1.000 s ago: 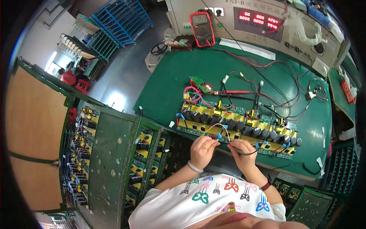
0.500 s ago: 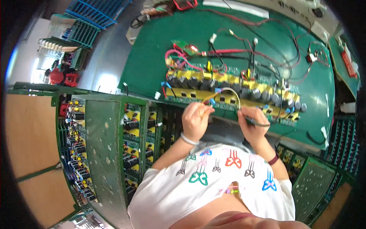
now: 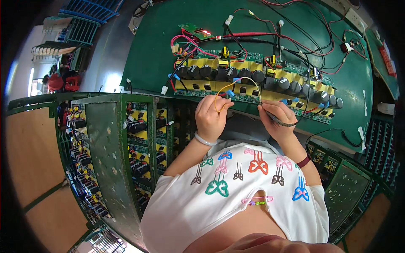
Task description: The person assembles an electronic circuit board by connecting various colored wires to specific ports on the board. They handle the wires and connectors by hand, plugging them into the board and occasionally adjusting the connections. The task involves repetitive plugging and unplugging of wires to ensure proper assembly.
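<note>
Shift noted since the frame one second earlier: the bench sits higher in my view, the red multimeter has passed out at the top edge, and both hands remain at the bench front. At far left, a green metal rack [image 3: 105, 139] holds rows of stored circuit boards [image 3: 137, 126]. Next, a white connector [image 3: 164, 90] lies just beside the left end of the long circuit board [image 3: 242, 98], which rests lengthwise on the green worktop [image 3: 156, 46], near its front edge, directly beyond my hands. Black capacitors [image 3: 220, 74] line it between yellow strips. Behind its left part lies a small green board [image 3: 190, 29] with lit red digits. My left hand [image 3: 211, 119] has thumb and forefinger together, clamped on the yellow wire [image 3: 216, 98]; a blue connector [image 3: 230, 93] stands just beyond the fingertips. From there a white wire [image 3: 256, 84] arches rightward over the board's front. My right hand [image 3: 277, 120] is closed on a dark-sleeved cable [image 3: 282, 123], its fingertips meeting where the white wire comes down; the exact joint is hidden. At far right, behind the board, a red-and-black lead bundle [image 3: 348, 47] lies on the worktop
</note>
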`<action>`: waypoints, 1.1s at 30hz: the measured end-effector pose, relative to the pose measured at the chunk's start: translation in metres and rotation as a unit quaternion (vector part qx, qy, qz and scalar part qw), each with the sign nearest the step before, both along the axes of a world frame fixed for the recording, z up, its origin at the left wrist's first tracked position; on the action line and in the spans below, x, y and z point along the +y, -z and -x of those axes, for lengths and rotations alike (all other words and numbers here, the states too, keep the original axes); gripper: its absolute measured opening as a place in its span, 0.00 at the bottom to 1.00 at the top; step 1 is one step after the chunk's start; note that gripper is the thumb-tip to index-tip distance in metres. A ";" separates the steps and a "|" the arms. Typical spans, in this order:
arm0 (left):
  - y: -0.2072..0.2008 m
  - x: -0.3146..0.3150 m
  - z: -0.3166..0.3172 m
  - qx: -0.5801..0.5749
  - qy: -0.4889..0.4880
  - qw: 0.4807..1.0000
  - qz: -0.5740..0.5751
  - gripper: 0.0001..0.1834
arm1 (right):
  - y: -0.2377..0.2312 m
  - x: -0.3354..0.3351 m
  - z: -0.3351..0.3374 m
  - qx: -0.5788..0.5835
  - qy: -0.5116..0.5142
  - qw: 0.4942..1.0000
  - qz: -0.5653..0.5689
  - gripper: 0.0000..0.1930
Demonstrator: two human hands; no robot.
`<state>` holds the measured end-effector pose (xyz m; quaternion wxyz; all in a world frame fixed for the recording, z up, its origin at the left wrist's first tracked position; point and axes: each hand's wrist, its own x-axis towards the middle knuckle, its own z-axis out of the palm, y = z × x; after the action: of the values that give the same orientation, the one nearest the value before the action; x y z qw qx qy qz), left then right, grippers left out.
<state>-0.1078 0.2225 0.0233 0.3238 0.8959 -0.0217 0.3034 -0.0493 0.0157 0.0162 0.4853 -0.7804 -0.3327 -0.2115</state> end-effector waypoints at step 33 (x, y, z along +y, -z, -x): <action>-0.025 0.006 -0.009 0.045 0.040 0.998 -0.026 0.10 | -0.079 0.008 -0.102 0.268 -0.023 0.962 -0.050 0.07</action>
<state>-0.0987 0.2280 0.0486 0.3132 0.9152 -0.0510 0.2485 0.0530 0.0241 0.0951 0.5996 -0.7755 -0.1978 0.0002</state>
